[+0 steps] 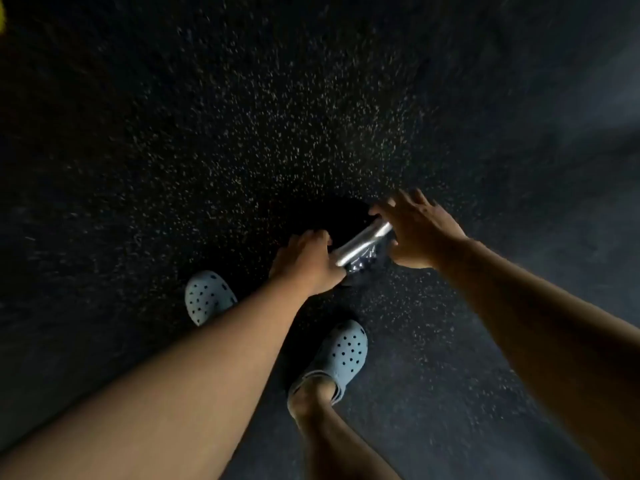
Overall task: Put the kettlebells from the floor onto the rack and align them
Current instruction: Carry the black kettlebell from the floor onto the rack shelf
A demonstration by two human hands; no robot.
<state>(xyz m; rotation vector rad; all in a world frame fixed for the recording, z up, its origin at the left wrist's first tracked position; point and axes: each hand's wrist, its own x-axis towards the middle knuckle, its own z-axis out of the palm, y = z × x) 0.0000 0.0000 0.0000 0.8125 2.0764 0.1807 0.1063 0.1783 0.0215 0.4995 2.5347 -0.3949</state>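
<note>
A black kettlebell with a shiny silver handle (360,244) stands on the dark speckled floor, straight below me. Its dark body blends into the floor and is hard to make out. My left hand (306,261) is curled around the near end of the handle. My right hand (414,233) is at the far end of the handle with its fingers spread apart, touching or just above the bar. The rack is not in view.
The floor is black rubber with pale flecks (277,133). My two feet in light blue clogs stand just behind the kettlebell, the left one (207,296) and the right one (343,355). A small yellow patch (1,13) shows at the top left edge.
</note>
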